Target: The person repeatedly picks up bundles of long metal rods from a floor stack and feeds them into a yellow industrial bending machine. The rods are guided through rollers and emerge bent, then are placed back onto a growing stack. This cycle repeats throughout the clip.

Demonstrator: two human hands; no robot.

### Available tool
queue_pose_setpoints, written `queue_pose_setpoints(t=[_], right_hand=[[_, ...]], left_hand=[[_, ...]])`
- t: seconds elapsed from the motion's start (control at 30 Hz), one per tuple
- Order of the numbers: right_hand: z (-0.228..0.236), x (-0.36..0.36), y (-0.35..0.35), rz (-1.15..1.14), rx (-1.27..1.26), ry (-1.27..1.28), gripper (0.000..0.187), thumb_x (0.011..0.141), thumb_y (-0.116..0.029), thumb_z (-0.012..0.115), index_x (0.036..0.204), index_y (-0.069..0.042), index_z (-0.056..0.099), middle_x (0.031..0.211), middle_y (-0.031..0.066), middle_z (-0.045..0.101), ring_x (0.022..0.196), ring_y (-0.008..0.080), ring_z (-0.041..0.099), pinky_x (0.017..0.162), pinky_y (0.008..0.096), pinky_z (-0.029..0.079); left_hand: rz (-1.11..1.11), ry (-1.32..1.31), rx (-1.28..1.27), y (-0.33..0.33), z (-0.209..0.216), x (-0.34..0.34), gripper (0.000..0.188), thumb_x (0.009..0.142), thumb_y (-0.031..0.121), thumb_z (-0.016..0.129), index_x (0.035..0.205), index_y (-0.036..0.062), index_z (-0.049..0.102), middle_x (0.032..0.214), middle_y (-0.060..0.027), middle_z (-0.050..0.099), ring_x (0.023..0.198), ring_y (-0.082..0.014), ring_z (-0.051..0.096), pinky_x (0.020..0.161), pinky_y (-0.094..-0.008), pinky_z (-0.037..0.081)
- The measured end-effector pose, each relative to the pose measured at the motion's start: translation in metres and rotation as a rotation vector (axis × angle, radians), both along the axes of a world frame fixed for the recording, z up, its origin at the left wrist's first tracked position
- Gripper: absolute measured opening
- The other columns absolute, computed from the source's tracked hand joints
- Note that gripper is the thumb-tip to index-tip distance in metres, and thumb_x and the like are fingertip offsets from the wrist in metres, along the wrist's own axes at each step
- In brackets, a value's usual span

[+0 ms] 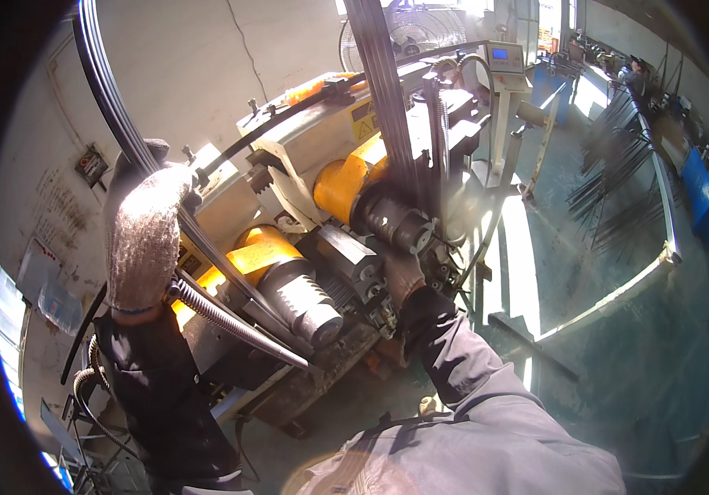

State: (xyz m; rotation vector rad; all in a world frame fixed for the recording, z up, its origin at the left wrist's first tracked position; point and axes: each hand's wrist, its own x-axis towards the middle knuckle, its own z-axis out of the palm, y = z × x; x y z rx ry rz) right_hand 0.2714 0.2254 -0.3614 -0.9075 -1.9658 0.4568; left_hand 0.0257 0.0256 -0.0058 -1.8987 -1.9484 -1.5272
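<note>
Head view: my left hand [146, 235], the nearer, wraps a bundle of dark bars [109, 82], its long axis slanting from above that hand down and rightward. My right hand [404, 275], well apart, reaches beside a black cylinder [393, 221], fingers hidden; I cannot tell its grip. Between the 2 hands, a lower cylinder [298, 299] and metal block [344, 252] obstruct; a ribbed hose [226, 315] lies below the left hand.

We have the machine [339, 188] ahead — bar bundle [108, 91] across its left part, fan [427, 33] behind. Control box [506, 59] right of fan.
</note>
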Motion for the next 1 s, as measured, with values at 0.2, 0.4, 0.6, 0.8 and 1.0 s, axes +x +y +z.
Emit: queue_pose_setpoints(t=[0.2,0.4,0.6,0.8,1.0], right_hand=[[0.001,0.002,-0.003,0.039,-0.196,-0.076,0.047,0.104,-0.003,0.055,0.147,-0.013,0.069,0.121,0.0169,0.072,0.107,0.028,0.074,0.089,0.0395,0.06],[0.006,0.002,-0.007,0.042,-0.175,0.03,0.042,0.107,-0.008,0.057,0.147,-0.015,0.07,0.124,0.0148,0.071,0.111,0.0253,0.072,0.093,0.0403,0.058],[0.0,0.003,-0.003,0.017,-0.08,-0.055,0.046,0.103,-0.005,0.056,0.147,-0.014,0.069,0.122,0.0176,0.071,0.111,0.0294,0.072,0.094,0.0422,0.058],[-0.006,0.004,0.0,0.031,-0.107,-0.062,0.05,0.101,-0.003,0.055,0.148,-0.014,0.068,0.119,0.0191,0.07,0.109,0.0314,0.072,0.093,0.0429,0.059],[0.0,0.003,-0.005,0.025,-0.084,0.012,0.048,0.102,-0.004,0.056,0.147,-0.015,0.069,0.115,0.0163,0.07,0.105,0.0293,0.072,0.09,0.0422,0.059]], left_hand=[[-0.055,-0.087,0.024,0.004,0.0,-0.007,0.023,0.115,0.01,0.057,0.124,-0.0038,0.074,0.115,-0.0114,0.076,0.103,-0.0197,0.074,0.094,-0.033,0.06],[-0.008,0.212,0.029,0.003,-0.002,-0.015,0.023,0.115,0.009,0.057,0.124,-0.0031,0.074,0.118,-0.0113,0.076,0.103,-0.0196,0.074,0.094,-0.033,0.061],[-0.039,0.092,0.009,0.004,-0.005,-0.019,0.025,0.107,-0.005,0.059,0.128,-0.0038,0.072,0.125,-0.0169,0.076,0.112,-0.0262,0.076,0.099,-0.0359,0.063],[-0.015,0.25,0.021,0.004,-0.008,-0.023,0.03,0.102,-0.009,0.059,0.129,-0.003,0.072,0.125,-0.0183,0.076,0.115,-0.0279,0.076,0.102,-0.0366,0.062],[-0.004,0.272,0.04,0.003,-0.009,-0.02,0.028,0.103,-0.006,0.059,0.127,-0.001,0.072,0.119,-0.0154,0.077,0.108,-0.0256,0.075,0.096,-0.0363,0.061]])
